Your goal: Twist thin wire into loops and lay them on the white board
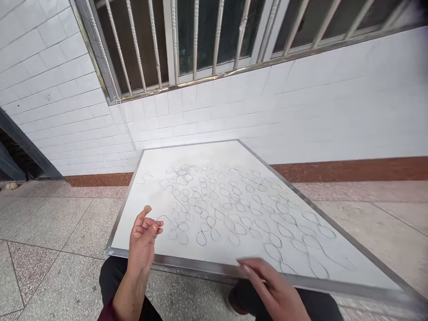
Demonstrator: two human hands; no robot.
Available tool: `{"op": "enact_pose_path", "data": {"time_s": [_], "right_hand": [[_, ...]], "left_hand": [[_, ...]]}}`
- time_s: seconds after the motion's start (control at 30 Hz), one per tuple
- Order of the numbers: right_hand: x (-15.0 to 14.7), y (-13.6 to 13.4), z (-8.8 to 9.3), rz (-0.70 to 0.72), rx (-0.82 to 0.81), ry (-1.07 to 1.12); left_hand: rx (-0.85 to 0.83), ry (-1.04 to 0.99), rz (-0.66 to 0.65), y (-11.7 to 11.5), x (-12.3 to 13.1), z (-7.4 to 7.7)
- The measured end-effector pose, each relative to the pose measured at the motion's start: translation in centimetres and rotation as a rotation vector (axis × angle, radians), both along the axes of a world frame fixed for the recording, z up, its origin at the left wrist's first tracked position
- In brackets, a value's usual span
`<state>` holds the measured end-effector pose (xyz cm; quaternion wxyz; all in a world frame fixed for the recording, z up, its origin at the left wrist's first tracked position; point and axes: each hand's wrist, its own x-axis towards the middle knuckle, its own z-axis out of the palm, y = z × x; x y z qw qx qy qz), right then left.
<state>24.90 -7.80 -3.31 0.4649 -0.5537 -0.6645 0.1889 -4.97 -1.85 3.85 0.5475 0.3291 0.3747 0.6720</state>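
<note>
A white board with a metal rim (pixel 187 263) lies low in front of me, covered with rows of several thin bent wire loops (pixel 234 209). My left hand (pixel 144 232) is raised palm up over the board's near left corner, its fingers curled round one bent wire piece (pixel 164 219). A plaster wraps the tip of its forefinger. My right hand (pixel 270 285) hangs over the board's near edge, blurred by motion, fingers stretched forward with nothing visible in them.
A white tiled wall (pixel 301 111) with a barred window (pixel 187 40) rises behind the board. Speckled floor tiles (pixel 50 223) surround it. My dark trouser legs (pixel 110 281) are below the board's near edge. A dark doorway opening (pixel 13 156) is at far left.
</note>
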Motion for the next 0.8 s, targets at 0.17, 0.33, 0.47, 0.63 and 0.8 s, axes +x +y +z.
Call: {"op": "enact_pose_path", "data": {"time_s": [0.17, 0.33, 0.47, 0.63, 0.8], "right_hand": [[-6.1, 2.9, 8.8, 0.250, -0.300, 0.474], [-8.6, 1.5, 9.2, 0.392, -0.459, 0.764], [-8.8, 0.2, 8.1, 0.365, -0.508, 0.852], [-8.4, -0.1, 7.6, 0.325, -0.514, 0.954], [-9.1, -0.4, 8.0, 0.312, -0.492, 1.056]], "left_hand": [[-0.116, -0.058, -0.184, -3.3, 1.6, 1.5], [-0.167, -0.013, -0.184, -5.0, 1.8, 0.7], [-0.172, 0.084, -0.237, -5.6, 0.7, 0.6], [-0.166, 0.138, -0.272, -5.7, -1.3, 0.3], [-0.224, -0.065, -0.102, -5.9, -1.4, -1.5]]}}
